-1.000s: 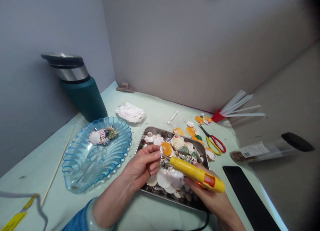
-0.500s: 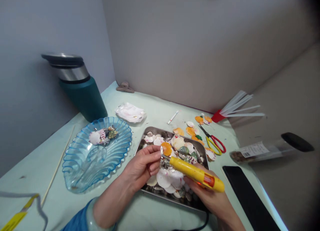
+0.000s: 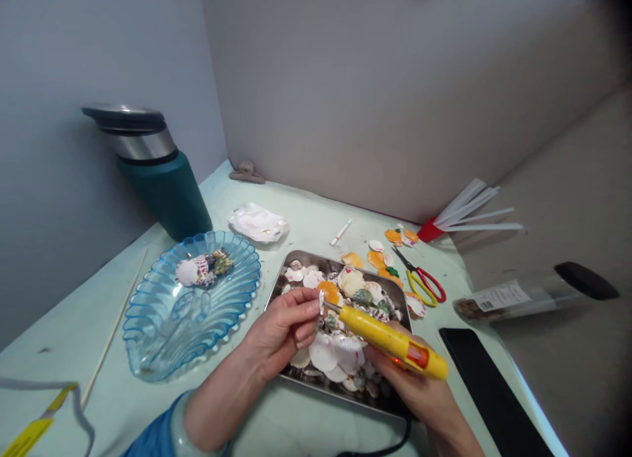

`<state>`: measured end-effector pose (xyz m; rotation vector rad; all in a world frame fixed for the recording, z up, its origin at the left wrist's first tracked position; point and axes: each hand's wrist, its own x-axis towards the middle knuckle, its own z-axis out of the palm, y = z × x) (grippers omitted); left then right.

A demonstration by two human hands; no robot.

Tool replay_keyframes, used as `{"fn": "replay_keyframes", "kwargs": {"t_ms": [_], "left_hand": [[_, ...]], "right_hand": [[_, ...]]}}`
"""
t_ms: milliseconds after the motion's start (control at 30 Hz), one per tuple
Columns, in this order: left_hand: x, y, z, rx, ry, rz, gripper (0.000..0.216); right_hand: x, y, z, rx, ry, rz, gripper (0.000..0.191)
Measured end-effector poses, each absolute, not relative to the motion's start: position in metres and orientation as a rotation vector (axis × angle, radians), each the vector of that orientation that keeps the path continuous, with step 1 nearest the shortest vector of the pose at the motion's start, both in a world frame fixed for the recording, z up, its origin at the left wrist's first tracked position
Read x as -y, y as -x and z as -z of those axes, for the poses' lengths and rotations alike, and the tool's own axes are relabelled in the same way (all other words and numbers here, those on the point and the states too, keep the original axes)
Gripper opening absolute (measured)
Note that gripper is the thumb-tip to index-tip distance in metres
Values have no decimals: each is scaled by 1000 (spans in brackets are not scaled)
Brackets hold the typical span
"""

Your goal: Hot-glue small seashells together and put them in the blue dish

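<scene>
My right hand is closed around a yellow hot glue gun, its nozzle pointing left. Between thumb and fingertips, my left hand pinches a small white shell, held up at the nozzle tip. Whether tip and shell touch is hard to tell. Both hands are above a metal tray heaped with white, orange and greenish seashells. Left of it, a clear blue shell-shaped dish holds a small cluster of shells.
Scissors with red and yellow handles lie right of the tray, near loose orange shells. Behind them, a red cup holds glue sticks. A teal bottle, a white packet, a clear jar and a black slab surround the work.
The glue gun and my right hand have shifted slightly right. The small shell in my left fingertips has moved a little to the right too.
</scene>
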<state>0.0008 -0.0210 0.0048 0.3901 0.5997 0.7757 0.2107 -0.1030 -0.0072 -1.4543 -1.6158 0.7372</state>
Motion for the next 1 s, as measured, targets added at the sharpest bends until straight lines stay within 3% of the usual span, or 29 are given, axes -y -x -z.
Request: {"fn": "replay_keyframes", "kwargs": {"t_ms": [467,1000], "left_hand": [[21,0,-3,-594,-372,-792,32],[21,0,-4,-601,-381,-781,34]], "right_hand": [[100,-208,-3,1717,1410,-766,16],[98,-211,1,1801,1293,-475,3]]}}
